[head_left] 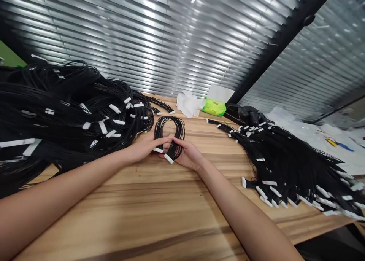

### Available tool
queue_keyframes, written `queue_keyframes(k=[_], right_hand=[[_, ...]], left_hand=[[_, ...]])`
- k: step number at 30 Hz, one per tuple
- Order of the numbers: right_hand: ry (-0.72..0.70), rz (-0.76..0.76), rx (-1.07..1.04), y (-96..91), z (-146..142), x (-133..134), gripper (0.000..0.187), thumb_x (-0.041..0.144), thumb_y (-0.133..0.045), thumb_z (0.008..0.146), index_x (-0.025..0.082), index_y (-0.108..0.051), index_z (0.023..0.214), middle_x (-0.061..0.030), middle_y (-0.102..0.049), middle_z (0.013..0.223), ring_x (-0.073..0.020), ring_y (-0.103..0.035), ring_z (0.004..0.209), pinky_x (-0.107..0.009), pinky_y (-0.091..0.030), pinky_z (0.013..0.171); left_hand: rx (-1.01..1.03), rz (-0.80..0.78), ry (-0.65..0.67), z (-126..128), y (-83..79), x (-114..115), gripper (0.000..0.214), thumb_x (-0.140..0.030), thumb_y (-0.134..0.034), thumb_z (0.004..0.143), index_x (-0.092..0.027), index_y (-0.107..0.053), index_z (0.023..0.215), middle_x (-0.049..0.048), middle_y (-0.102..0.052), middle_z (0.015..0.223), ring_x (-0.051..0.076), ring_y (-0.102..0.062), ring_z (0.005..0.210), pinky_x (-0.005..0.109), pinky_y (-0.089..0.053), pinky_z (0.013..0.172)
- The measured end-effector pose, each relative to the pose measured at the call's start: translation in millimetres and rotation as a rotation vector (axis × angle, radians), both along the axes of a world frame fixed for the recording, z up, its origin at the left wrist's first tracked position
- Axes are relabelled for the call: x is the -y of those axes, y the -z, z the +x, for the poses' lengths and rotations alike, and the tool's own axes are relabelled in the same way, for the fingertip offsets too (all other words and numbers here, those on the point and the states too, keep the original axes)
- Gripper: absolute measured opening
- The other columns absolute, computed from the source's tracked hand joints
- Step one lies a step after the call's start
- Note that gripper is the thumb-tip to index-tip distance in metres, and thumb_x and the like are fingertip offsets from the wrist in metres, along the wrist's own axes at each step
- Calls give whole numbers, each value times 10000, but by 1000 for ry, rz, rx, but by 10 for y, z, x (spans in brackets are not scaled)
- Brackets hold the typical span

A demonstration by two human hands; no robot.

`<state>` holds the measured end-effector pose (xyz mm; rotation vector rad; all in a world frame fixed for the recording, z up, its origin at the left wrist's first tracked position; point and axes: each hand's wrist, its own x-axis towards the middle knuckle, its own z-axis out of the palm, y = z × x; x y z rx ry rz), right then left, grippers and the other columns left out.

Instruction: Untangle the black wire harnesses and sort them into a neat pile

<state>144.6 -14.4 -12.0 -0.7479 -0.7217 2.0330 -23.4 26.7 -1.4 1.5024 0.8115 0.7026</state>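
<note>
A black wire bundle [170, 128] bent into a loop, with white connectors at its ends, lies on the wooden table [159, 200] in the middle. My left hand [146, 146] pinches one end of the loop by its white connector. My right hand [186, 154] grips the other end, fingers closed around the wires just above their white connector. The two hands meet at the loop's crossing point.
A big heap of black wires with white connectors [57, 112] fills the left side. A second pile of folded wire bundles [288, 169] lies at the right. A green tissue pack [214, 105] and crumpled white tissue [188, 104] sit at the back by the window blinds.
</note>
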Motion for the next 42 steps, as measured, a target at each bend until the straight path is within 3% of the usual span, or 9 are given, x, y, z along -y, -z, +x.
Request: queue_keyframes(k=[6, 10, 13, 17, 21, 28, 34, 39, 42], right_hand=[[-70, 101, 155, -11, 9, 69, 253, 338, -586, 864, 135, -685, 978, -71, -750, 916, -182, -691, 880, -310, -508, 845], [-106, 183, 198, -13, -33, 154, 316, 362, -727, 751, 165, -685, 995, -34, -747, 884, -160, -685, 791, -275, -515, 762], [-150, 213, 184, -35, -84, 192, 412, 461, -739, 718, 170, -677, 1003, -41, -749, 850, -176, -692, 765, -297, -520, 736], [-232, 248, 213, -72, -164, 221, 509, 556, -676, 739, 121, -693, 1001, -120, -751, 926, -196, -700, 792, -313, -510, 742], [-102, 266, 320, -60, -233, 253, 382, 450, -726, 723, 132, -718, 933, -110, -759, 920, -159, -691, 746, -242, -492, 643], [-142, 224, 277, -28, -130, 230, 403, 481, -669, 769, 109, -702, 919, -101, -757, 802, -156, -691, 665, -221, -498, 548], [-156, 231, 287, -23, -65, 232, 373, 461, -682, 771, 112, -693, 901, -64, -745, 736, -105, -627, 543, -203, -478, 522], [-150, 256, 297, -1, -57, 249, 308, 426, -657, 803, 120, -681, 826, -41, -720, 661, -89, -573, 489, -196, -438, 500], [-125, 262, 301, -5, -56, 263, 302, 417, -644, 813, 128, -654, 726, -41, -707, 634, -84, -541, 465, -199, -407, 478]], left_hand=[[32, -309, 348, -44, -11, 127, 474, -470, -546, 818, -148, -470, 478, -18, -386, 407, 78, -333, 418, 209, -291, 441], [179, -555, 386, -77, -27, 255, 222, -314, -515, 808, -137, -642, 763, -45, -408, 371, 72, -308, 322, 186, -310, 383], [295, -665, 378, -75, -68, 273, 330, -226, -462, 766, -127, -644, 1022, -33, -538, 442, 78, -290, 251, 213, -348, 328], [545, -678, 37, -27, -111, 227, 389, -135, -437, 697, -110, -618, 1041, 95, -729, 930, 183, -697, 704, 283, -573, 671], [607, -706, -32, 2, -121, 206, 393, -111, -451, 661, -96, -601, 1024, 141, -677, 1157, 236, -609, 1145, 351, -477, 996], [590, -858, 139, -36, -95, 172, 497, -97, -448, 591, -63, -597, 1063, 171, -639, 1219, 298, -646, 1043, 423, -543, 842], [592, -826, 322, -55, -11, 124, 502, -85, -449, 561, -79, -632, 1028, 148, -659, 1184, 240, -674, 693, 371, -530, 583], [554, -769, 372, -56, 18, 122, 528, -89, -446, 554, -71, -622, 1052, 133, -690, 1107, 257, -673, 755, 394, -509, 718], [536, -694, 489, -52, 23, 144, 497, -117, -433, 585, -46, -626, 1038, 112, -726, 844, 276, -674, 715, 443, -469, 824]])
